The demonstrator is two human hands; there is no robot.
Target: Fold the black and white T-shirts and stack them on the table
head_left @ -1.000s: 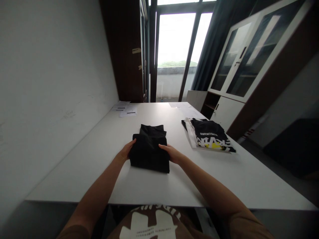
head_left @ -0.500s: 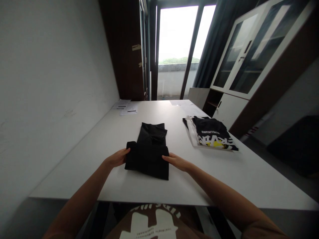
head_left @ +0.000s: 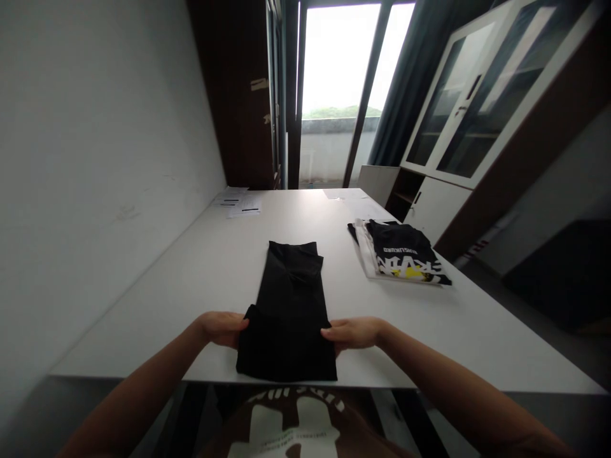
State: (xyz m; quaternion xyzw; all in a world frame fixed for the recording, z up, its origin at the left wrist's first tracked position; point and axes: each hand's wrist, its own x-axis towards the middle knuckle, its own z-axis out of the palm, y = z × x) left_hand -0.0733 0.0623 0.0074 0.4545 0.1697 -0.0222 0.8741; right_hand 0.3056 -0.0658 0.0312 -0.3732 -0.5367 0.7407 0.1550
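Note:
A black garment (head_left: 291, 318), folded into a long narrow strip, lies on the white table (head_left: 191, 286) with its near end close to the front edge. Its near part is doubled over, and a looser fold shows at the far end. My left hand (head_left: 225, 327) pinches the left side, thumb on top and fingers beneath. On the right side, my right hand (head_left: 356, 334) grips the cloth the same way. The fingers under the cloth are partly hidden.
Folded shirts (head_left: 403, 251), black and white with printed lettering, are stacked on the table's right side. Paper sheets (head_left: 244, 203) lie at the back left, more at the back right. A wall (head_left: 109, 191) borders the left; a glass-door cabinet (head_left: 468, 102) stands right.
Both hands have drawn the black garment toward me, nearer the front edge. More of its length now lies stretched out beyond my hands. The stacked shirts stay put.

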